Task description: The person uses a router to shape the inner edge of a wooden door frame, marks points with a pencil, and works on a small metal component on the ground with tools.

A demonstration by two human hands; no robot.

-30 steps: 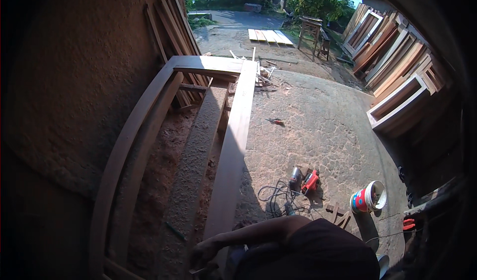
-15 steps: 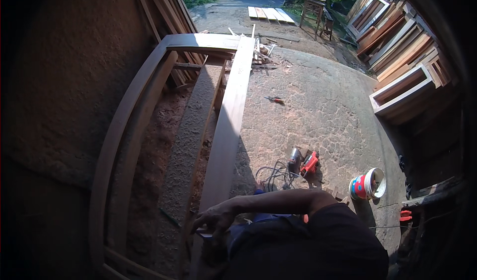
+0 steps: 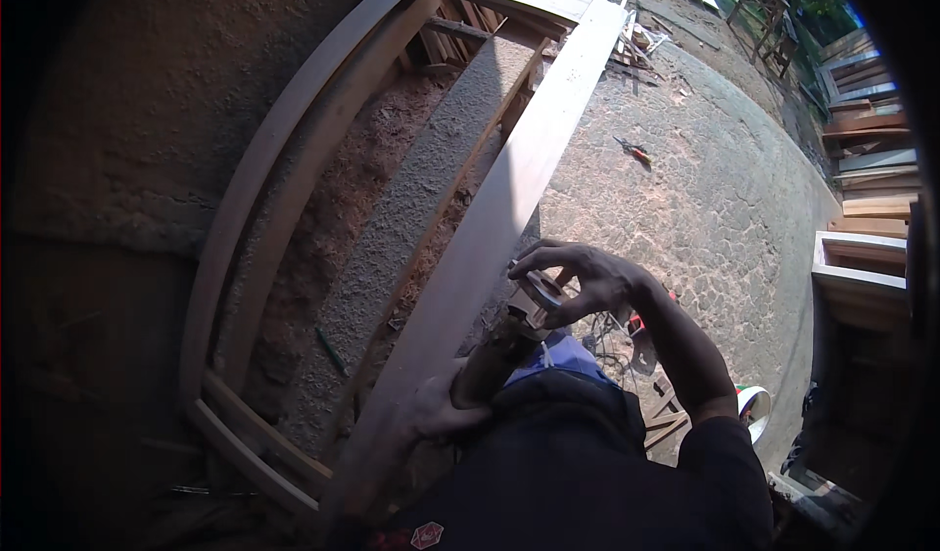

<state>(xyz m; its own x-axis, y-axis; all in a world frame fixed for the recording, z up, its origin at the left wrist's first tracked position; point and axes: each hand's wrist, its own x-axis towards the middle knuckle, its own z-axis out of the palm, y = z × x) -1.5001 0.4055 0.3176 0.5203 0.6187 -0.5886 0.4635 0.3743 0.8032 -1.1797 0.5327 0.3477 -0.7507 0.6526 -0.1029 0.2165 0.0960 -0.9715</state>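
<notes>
Pale wood, in the head view: a long frame [image 3: 494, 223] lies to my left, its far corners meeting, so joining looks largely done; any finishing left doesn't show. My right hand [image 3: 599, 282], half-curled, pinches a round piece [image 3: 544, 290] between thumb and fingers. Just below, my left hand [image 3: 439, 409] wraps a dark cylinder [image 3: 483, 363]; whether they touch, I cannot tell.

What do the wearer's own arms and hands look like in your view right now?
Both the right hand and left hand are ungloved. The right forearm is bare, with no watch or band visible, below a short dark sleeve. The left arm is too shadowed to make out its sleeve.
</notes>
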